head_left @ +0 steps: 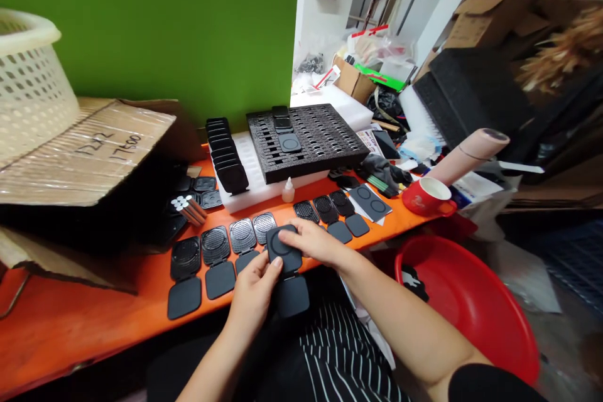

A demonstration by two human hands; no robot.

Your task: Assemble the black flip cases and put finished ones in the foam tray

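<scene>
A black folding charger pad (293,299) of two hinged square panels is held over the table's front edge. Its upper panel bears a round ring mark; the lower one hangs plain below the hinge. My left hand (257,282) is closed on the left side of the upper panel, thumb on its face. From the right, my right hand (315,241) grips the same panel, its thumb on the ring. Similar unfolded pads lie in a row on both sides, including one pad (184,257) at the left and another pad (343,202) at the right, with ribbed round insides showing.
On the orange table (94,326) stand a small dropper bottle (288,190), a black foam tray (311,138), a row of dark pads (228,157), a red mug (426,195) and a pink flask (471,154). A cardboard box (89,138) stands left; a red basin (471,301) sits lower right.
</scene>
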